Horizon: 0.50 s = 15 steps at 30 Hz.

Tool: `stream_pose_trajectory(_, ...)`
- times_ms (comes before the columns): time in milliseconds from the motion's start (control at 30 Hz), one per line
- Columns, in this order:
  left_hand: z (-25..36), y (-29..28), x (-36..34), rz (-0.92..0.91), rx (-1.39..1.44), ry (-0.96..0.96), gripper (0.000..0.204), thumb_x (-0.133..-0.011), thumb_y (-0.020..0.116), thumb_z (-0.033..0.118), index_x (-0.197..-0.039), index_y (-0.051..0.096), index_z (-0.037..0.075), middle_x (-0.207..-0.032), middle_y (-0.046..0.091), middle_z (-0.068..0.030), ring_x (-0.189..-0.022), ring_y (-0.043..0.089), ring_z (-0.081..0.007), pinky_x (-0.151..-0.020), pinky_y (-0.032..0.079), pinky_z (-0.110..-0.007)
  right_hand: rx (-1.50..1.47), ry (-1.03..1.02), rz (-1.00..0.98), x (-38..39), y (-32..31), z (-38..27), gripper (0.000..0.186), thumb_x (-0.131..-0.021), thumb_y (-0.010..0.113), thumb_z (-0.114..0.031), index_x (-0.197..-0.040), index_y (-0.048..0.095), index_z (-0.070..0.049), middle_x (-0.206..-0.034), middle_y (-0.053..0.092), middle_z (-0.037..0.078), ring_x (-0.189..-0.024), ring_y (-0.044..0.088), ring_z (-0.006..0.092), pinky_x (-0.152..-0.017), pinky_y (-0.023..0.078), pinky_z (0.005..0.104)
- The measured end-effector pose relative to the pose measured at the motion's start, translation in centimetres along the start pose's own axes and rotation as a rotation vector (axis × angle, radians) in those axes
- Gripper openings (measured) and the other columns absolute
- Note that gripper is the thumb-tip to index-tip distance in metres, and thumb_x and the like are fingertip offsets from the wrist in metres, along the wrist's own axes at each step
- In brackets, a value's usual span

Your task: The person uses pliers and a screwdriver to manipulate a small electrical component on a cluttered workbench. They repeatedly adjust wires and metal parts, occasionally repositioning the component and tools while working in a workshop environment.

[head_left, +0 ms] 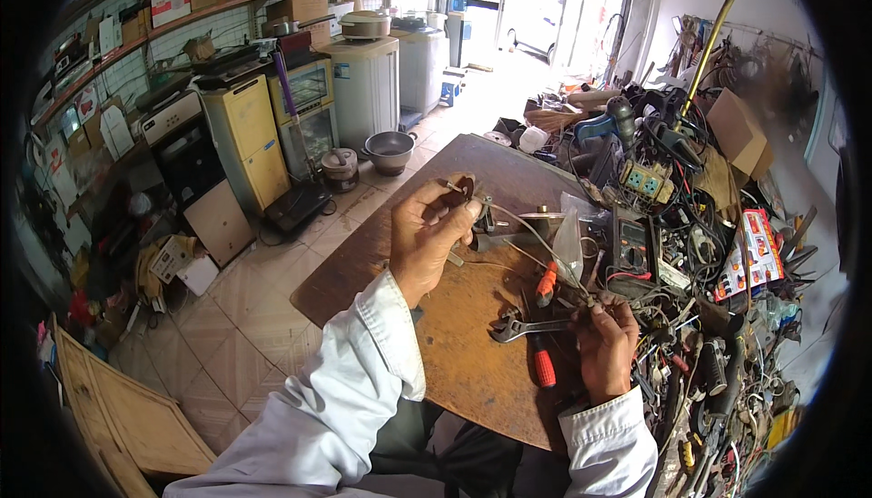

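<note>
My left hand (423, 236) is raised over the worn wooden tabletop (454, 343). Its fingers pinch a small metal part with a dark round disc (466, 186). From there a thin grey cable (542, 240) bends down to my right hand (607, 343), whose closed fingertips grip its other end. An adjustable wrench (506, 329) lies just left of my right hand. Close to it are a red-handled screwdriver (543, 366) and an orange-handled tool (546, 285). A metal fitting (542, 215) sits on the table beyond the hands, partly hidden.
Tangled wires, tools and parts are heaped along the right, with a multimeter (633, 245) and a cardboard box (740, 134) among them. A clear plastic bag (570, 242) rests by the heap. At the left stand old appliances, a grey pot (389, 154) and a wooden panel (118, 398).
</note>
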<state>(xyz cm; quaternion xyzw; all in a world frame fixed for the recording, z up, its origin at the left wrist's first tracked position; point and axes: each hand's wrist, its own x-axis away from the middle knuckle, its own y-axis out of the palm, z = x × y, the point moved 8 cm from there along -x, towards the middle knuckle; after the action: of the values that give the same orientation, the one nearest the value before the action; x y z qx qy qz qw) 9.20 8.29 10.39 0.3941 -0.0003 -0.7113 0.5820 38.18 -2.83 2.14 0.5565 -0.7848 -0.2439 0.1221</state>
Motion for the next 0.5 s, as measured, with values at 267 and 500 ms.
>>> stream_pose_trajectory(267, 0.28, -0.19, -0.05, 0.035, 0.221, -0.083, 0.031, -0.093, 0.075, 0.010, -0.122, 0.068, 0.001, -0.091, 0.067, -0.0044, -0.069, 0.060, -0.0131, -0.060, 0.051, -0.029, -0.006, -0.020, 0.001, -0.08, 0.02, -0.01, 0.017, -0.094, 0.060, 0.002, -0.110, 0.057, -0.003, -0.092, 0.068, 0.010, -0.078, 0.068, 0.0220, -0.068, 0.059, 0.0350)
stream_pose_trajectory(500, 0.83, -0.74, -0.11, 0.053, 0.103, 0.005, 0.030, -0.098, 0.069, 0.014, -0.125, 0.066, 0.000, -0.094, 0.066, -0.0036, -0.073, 0.058, -0.0127, -0.062, 0.048, -0.029, -0.025, -0.097, 0.001, -0.01, -0.01, -0.77, 0.015, -0.095, 0.060, 0.001, -0.108, 0.056, -0.003, -0.091, 0.065, 0.008, -0.078, 0.067, 0.0208, -0.068, 0.058, 0.0359)
